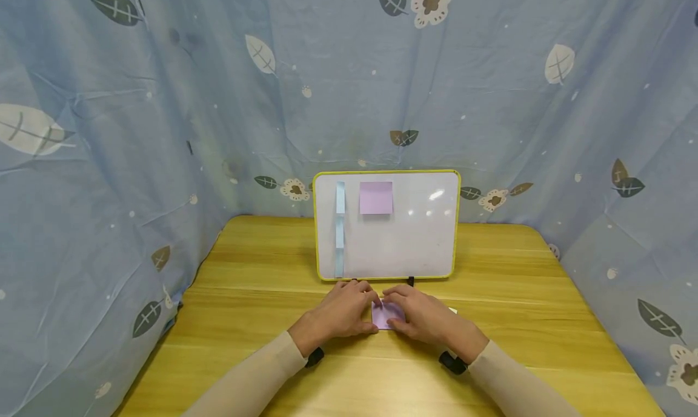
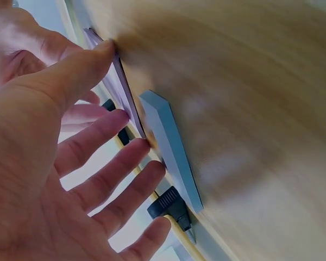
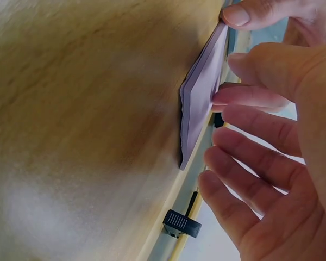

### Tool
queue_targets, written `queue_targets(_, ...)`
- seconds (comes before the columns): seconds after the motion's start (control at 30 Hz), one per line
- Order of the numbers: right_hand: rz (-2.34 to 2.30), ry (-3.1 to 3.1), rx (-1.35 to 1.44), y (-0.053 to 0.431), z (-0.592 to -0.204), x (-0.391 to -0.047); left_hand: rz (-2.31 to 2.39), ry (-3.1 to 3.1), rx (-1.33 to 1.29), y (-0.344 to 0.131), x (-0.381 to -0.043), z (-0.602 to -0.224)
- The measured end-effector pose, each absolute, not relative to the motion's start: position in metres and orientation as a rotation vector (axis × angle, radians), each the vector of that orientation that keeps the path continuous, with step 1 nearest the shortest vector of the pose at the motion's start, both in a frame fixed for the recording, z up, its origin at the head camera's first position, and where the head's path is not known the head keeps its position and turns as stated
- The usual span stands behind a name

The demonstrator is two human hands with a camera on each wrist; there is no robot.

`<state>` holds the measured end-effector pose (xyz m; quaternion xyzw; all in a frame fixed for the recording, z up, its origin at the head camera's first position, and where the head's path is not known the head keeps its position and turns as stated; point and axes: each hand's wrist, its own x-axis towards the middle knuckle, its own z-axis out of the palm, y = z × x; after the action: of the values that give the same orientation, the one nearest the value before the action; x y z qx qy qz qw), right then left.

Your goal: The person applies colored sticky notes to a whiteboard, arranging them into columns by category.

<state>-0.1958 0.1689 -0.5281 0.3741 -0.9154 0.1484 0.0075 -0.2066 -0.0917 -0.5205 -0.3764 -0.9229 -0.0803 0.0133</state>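
Note:
A purple sticky note pad (image 1: 386,315) lies on the table between the two hands. My left hand (image 1: 345,308) holds it at its left side, the thumb at the near corner and the index finger on top by the far edge. Over the pad's right part is my right hand (image 1: 425,314), its thumb (image 3: 247,64) above the sheets and its other fingers loosely spread at the far side. A light blue pad (image 2: 171,149) lies beside the purple one, under the left hand's fingers. The left hand hides that blue pad in the head view.
A yellow-framed whiteboard (image 1: 403,247) stands behind the hands on black feet (image 1: 411,281). It bears a purple sticky note (image 1: 376,197) and a column of light blue strips (image 1: 340,229). A pale corner (image 1: 453,311) shows past the right hand. Patterned curtains (image 1: 349,102) surround the table (image 1: 262,265).

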Motion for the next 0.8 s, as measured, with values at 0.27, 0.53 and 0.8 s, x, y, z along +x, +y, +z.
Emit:
queue_targets(0.27,0.467,-2.883,1.177,0.1694,-0.5312,-0.1958,-0.252,-2.938,-1.152,-0.0894,-0.2047,-0.5153)
queue_targets(0.53,0.474,-2.866,1.185,0.1703,-0.5312,-0.1956,-0.281,-2.96,-1.15,-0.0892,-0.2075,-0.5154)
queue_targets(0.8,0.494,-2.809,1.21,0.1694,-0.5332,-0.1956,-0.303,-2.944,-1.164,-0.0892,-0.2082,-0.5153)
